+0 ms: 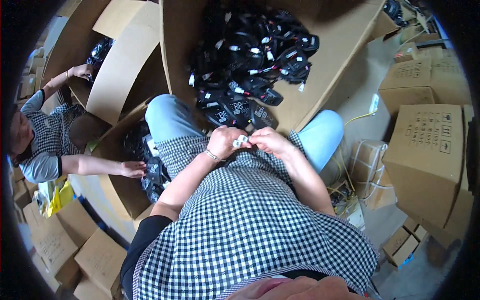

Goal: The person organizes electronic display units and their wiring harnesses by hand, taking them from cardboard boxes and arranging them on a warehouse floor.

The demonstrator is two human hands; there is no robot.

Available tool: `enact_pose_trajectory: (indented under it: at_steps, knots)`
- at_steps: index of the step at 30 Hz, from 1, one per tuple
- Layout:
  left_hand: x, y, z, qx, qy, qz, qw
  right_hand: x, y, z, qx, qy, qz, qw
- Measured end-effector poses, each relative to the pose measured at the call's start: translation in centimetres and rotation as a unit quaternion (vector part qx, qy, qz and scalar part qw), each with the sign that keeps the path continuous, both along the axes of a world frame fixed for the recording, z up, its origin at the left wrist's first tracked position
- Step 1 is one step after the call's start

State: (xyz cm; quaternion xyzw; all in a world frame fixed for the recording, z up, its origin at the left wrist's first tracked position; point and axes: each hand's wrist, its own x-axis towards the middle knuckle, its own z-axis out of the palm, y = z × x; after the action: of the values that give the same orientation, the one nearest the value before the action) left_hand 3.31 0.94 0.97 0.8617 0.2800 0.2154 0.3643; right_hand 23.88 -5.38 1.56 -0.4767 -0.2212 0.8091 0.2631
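Observation:
Over my lap, my left hand (226,142) is closed around small white plastic connectors (240,141). My right hand (272,142) meets it there, its thumb and fingers pinched at the right end of the same white pieces. Whether a cable hangs from them is hidden by my fingers. Just beyond my hands, black display units (239,106) with digit-marked faces lie at the near edge of a large open carton (345,55). Behind them is a heap of more black units (250,50) with wires and white plugs.
At the left a co-worker (55,130) reaches with one hand (134,169) into a box of black units (156,172). Stacked brown cartons (422,160) stand at the right, near a yellow cable (357,118). More cartons (100,257) lie at the lower left.

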Motion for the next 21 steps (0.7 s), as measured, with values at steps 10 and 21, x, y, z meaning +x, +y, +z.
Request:
enact_pose_trajectory:
  at_steps: [10,21]
  knots:
    - [-1.9,-1.0,-0.6,-0.022,0.101,-0.061,0.993,-2.5,-2.2,-2.6,0.071,-0.080,0.049,0.993]
    - [-5.1,5.6,16.4,-0.210,-0.498,0.302,0.785,4.2,7.6,-7.8,0.322,-0.538,-0.159,0.763]
